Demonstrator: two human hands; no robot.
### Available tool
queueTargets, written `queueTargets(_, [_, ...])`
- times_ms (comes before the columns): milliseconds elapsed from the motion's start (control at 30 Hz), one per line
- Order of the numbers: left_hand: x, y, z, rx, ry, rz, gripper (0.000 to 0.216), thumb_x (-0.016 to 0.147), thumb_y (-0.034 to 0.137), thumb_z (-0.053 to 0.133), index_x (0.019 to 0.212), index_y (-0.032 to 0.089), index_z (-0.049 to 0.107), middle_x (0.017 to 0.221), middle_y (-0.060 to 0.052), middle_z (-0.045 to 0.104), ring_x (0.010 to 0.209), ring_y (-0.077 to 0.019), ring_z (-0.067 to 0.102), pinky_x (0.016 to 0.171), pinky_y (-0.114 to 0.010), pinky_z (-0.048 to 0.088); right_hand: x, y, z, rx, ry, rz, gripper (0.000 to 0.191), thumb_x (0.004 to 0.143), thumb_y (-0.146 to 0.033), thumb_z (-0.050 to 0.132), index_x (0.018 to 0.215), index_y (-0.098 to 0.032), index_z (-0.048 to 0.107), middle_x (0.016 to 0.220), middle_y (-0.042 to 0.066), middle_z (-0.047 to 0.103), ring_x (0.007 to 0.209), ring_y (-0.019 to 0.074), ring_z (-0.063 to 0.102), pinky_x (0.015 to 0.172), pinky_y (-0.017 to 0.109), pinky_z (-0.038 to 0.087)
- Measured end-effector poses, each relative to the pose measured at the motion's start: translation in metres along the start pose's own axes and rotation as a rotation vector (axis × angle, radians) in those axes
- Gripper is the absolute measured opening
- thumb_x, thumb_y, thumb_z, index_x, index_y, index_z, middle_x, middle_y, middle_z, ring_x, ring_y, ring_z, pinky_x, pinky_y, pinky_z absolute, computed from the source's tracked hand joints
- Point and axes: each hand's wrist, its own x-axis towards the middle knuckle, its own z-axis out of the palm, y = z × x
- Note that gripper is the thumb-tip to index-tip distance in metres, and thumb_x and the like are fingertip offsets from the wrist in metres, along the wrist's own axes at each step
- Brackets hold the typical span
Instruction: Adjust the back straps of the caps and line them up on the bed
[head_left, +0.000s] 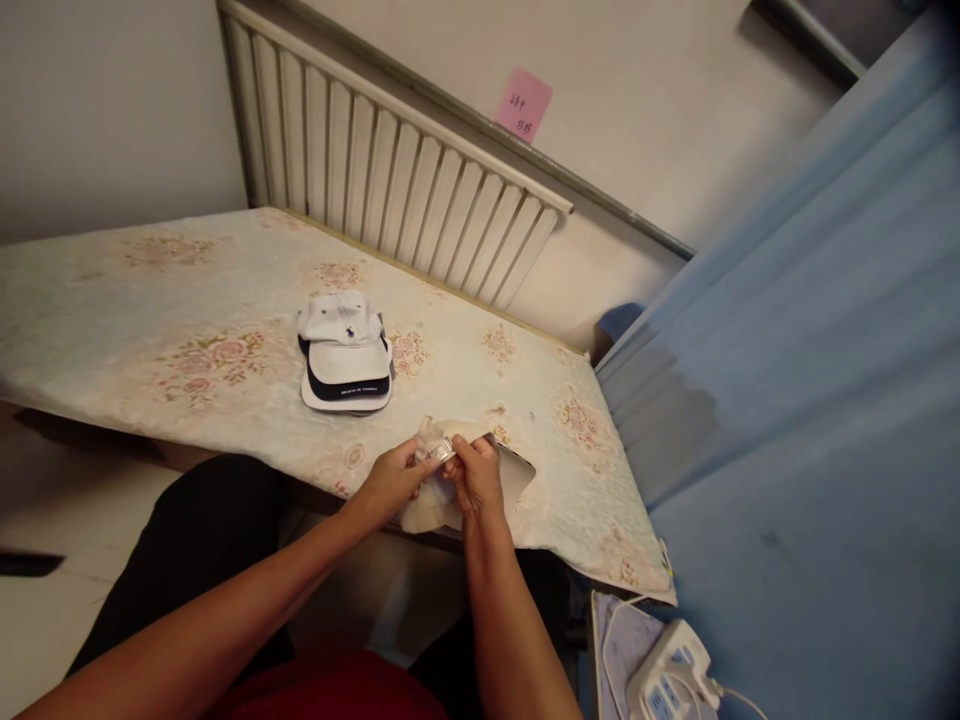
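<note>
My left hand [396,474] and my right hand [476,472] meet at the table's front edge, both closed. Between their fingers is a small silvery buckle [444,450] on a strap. Pale beige cloth [424,512] hangs below it and looks like part of a cap, though my hands cover much of it. Just right of my right hand lies a flat greyish thing [517,474] with a dark edge, partly hidden. Farther back on the left, a stack of caps [345,350] in white and black rests on the cloth, brims towards me.
A floral cloth [195,300] covers the table. Behind it stand a white radiator [390,160] and a wall with a pink note [523,104]. A blue curtain [810,400] hangs on the right. At lower right, a white power strip [671,675] with cables sits on a small surface.
</note>
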Motion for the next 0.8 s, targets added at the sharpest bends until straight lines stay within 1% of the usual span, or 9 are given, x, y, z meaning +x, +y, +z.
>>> queueTargets(100, [-0.001, 0.002, 0.001, 0.032, 0.038, -0.024, 0.023, 0.072, 0.042, 0.061, 0.072, 0.019, 0.054, 0.047, 0.008, 0.046, 0.042, -0.0109, 0.043, 0.044, -0.023, 0.028, -0.005, 0.002, 0.0, 0.009, -0.003, 0.025, 0.028, 0.064, -0.034, 0.074, 0.071, -0.017, 0.052, 0.043, -0.008, 0.053, 0.035, 0.0071, 0.046, 0.039, 0.019, 0.037])
queueTargets(200, [-0.001, 0.001, 0.002, 0.055, 0.047, -0.02, 0.022, 0.072, 0.041, 0.061, 0.072, 0.019, 0.055, 0.049, 0.008, 0.047, 0.044, -0.0112, 0.045, 0.045, -0.023, 0.03, -0.008, 0.005, -0.001, 0.04, -0.015, 0.034, 0.028, 0.064, -0.031, 0.074, 0.072, -0.017, 0.052, 0.043, -0.008, 0.052, 0.036, 0.0068, 0.047, 0.04, 0.018, 0.038])
queueTargets(300, [-0.002, -0.001, 0.002, 0.041, 0.032, -0.011, 0.024, 0.073, 0.043, 0.061, 0.073, 0.019, 0.055, 0.052, 0.007, 0.048, 0.045, -0.0113, 0.045, 0.045, -0.024, 0.03, -0.01, 0.005, -0.001, 0.069, -0.026, 0.023, 0.027, 0.064, -0.029, 0.074, 0.075, -0.016, 0.053, 0.048, -0.008, 0.055, 0.038, 0.0054, 0.047, 0.04, 0.017, 0.038])
queueTargets(400, [-0.003, -0.003, 0.001, 0.033, 0.022, 0.002, 0.029, 0.077, 0.047, 0.057, 0.072, 0.019, 0.053, 0.051, 0.007, 0.048, 0.045, -0.0116, 0.045, 0.046, -0.024, 0.031, -0.011, 0.005, -0.001, 0.069, -0.013, 0.02, 0.026, 0.063, -0.028, 0.074, 0.073, -0.017, 0.053, 0.051, -0.007, 0.057, 0.038, 0.0053, 0.046, 0.039, 0.018, 0.039])
queueTargets(500, [-0.004, -0.011, 0.0, 0.04, -0.023, 0.024, 0.031, 0.081, 0.049, 0.052, 0.071, 0.019, 0.052, 0.05, 0.006, 0.048, 0.046, -0.0116, 0.045, 0.049, -0.024, 0.032, -0.011, 0.006, -0.002, 0.052, 0.014, 0.019, 0.025, 0.062, -0.028, 0.074, 0.071, -0.017, 0.053, 0.05, -0.007, 0.056, 0.037, 0.0064, 0.045, 0.038, 0.019, 0.039])
queueTargets(567, [-0.006, -0.017, -0.002, 0.042, -0.054, 0.023, 0.032, 0.081, 0.05, 0.052, 0.072, 0.019, 0.052, 0.051, 0.006, 0.048, 0.047, -0.0116, 0.045, 0.049, -0.024, 0.032, -0.011, 0.007, -0.003, 0.051, 0.019, 0.02, 0.025, 0.062, -0.029, 0.074, 0.071, -0.017, 0.054, 0.049, -0.007, 0.055, 0.037, 0.0068, 0.045, 0.038, 0.02, 0.038])
queueTargets(700, [-0.011, -0.023, -0.006, 0.012, -0.1, -0.043, 0.036, 0.076, 0.056, 0.057, 0.076, 0.019, 0.054, 0.053, 0.007, 0.048, 0.048, -0.0119, 0.044, 0.048, -0.023, 0.031, -0.01, 0.009, -0.001, 0.087, -0.005, 0.024, 0.023, 0.061, -0.028, 0.073, 0.068, -0.018, 0.054, 0.045, -0.008, 0.053, 0.037, 0.0071, 0.045, 0.038, 0.019, 0.036])
queueTargets(800, [-0.015, -0.021, -0.006, -0.029, -0.102, -0.106, 0.043, 0.073, 0.061, 0.059, 0.078, 0.018, 0.058, 0.053, 0.006, 0.048, 0.049, -0.0123, 0.043, 0.05, -0.024, 0.03, -0.01, 0.011, 0.002, 0.121, -0.024, 0.009, 0.019, 0.06, -0.023, 0.072, 0.074, -0.016, 0.06, 0.051, -0.006, 0.058, 0.039, 0.0065, 0.045, 0.039, 0.019, 0.036])
